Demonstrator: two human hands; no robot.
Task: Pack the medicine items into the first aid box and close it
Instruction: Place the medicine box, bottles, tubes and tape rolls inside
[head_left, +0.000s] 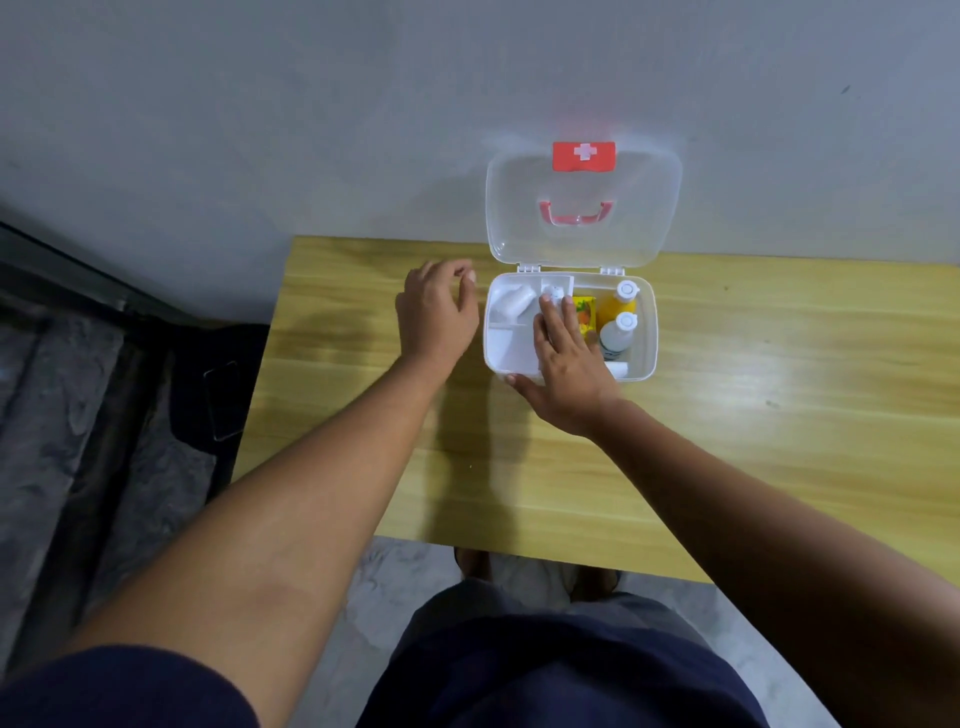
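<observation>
Yellow wood counter (727, 415) against grey wall. First aid box (647, 332) at 12 o'clock, lid (644, 208) upright. Right hand (569, 364) flat, grip open, inside over white tray (506, 345). Left hand (436, 312) at 9 o'clock of box, loosely curled, empty. Yellow bottle (618, 301), white bottle (618, 332) at 3 o'clock.

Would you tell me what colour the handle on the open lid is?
The handle is red, seen best in the head view.
</observation>
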